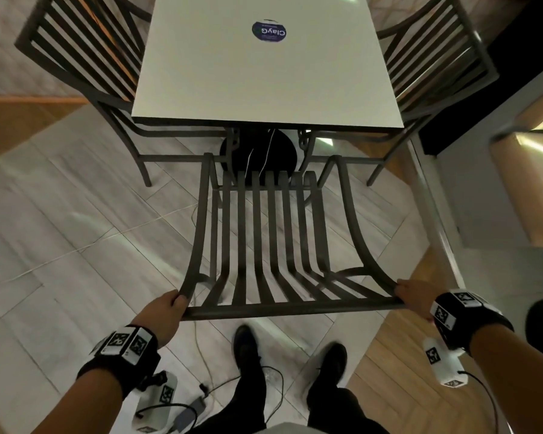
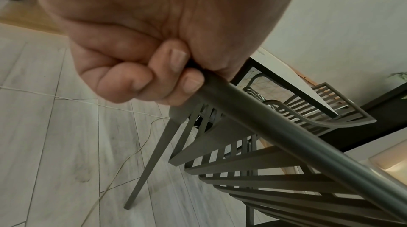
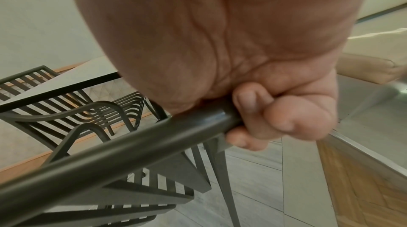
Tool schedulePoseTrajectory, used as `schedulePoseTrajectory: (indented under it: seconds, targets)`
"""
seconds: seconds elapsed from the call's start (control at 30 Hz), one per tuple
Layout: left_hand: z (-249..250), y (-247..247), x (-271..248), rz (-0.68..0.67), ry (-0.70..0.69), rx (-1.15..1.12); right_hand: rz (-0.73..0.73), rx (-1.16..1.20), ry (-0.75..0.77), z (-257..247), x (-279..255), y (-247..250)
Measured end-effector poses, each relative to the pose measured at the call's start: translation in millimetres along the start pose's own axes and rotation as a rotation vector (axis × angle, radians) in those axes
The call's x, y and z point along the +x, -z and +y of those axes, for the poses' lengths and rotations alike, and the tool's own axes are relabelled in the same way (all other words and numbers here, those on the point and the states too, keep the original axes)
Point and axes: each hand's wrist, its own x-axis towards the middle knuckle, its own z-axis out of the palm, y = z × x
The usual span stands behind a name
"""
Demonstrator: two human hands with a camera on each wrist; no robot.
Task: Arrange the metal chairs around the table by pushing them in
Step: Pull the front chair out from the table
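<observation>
White square table [image 1: 264, 76] with slatted metal chairs tucked in at its left [image 1: 85, 57] and right [image 1: 436, 54], third chair [image 1: 276, 245] before you, front just short of the table edge, your left hand [image 1: 166, 311] and right hand [image 1: 413, 297] curled tight round its top rail ends.

Head view looked steeply down from above onto the near chair [image 1: 270, 245] and bench [image 1: 264, 73]. Left wrist view sat tight behind the left hand [image 2: 141, 67], facing along the chair's top rail [image 2: 286, 131] rightward. Right wrist view sat equally close behind the right hand [image 3: 264, 108], facing leftward. All three shared that rail and the bench edge.
</observation>
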Motion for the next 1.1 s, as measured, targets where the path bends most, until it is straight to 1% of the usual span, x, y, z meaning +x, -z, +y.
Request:
schedulePoseTrajectory:
  seconds: [0.27,0.53,0.77,0.9,0.93,1.0,1.03,1.07,1.1]
  targets:
    - [-3,-3,-3,0.000,-0.001,0.006,-0.003,0.050,0.009,-3,-10,-1]
    - [-4,-1,-2,0.004,0.022,0.006,-0.003,0.127,-0.041,-8,-13,1]
    - [-5,-5,-9,0.079,0.013,-0.039,0.040,0.216,-0.087,-11,-14,-5]
    - [-5,-8,-13,0.121,0.027,-0.071,0.048,0.400,-0.155,-10,-19,-11]
    - [-4,-8,-16,0.123,0.049,-0.076,0.073,0.502,-0.177,-8,-20,-16]
    - [-6,-9,-21,0.143,0.078,-0.140,0.145,0.827,-0.206,-3,-27,-26]
    - [-8,-11,-26,0.165,0.086,-0.178,0.180,1.017,-0.245,0,-29,-36]
    - [-7,-11,-35,0.180,0.105,-0.222,0.214,1.151,-0.278,4,-34,-44]
    - [-9,-13,-41,0.208,0.104,-0.269,0.241,1.202,-0.283,9,-37,-53]
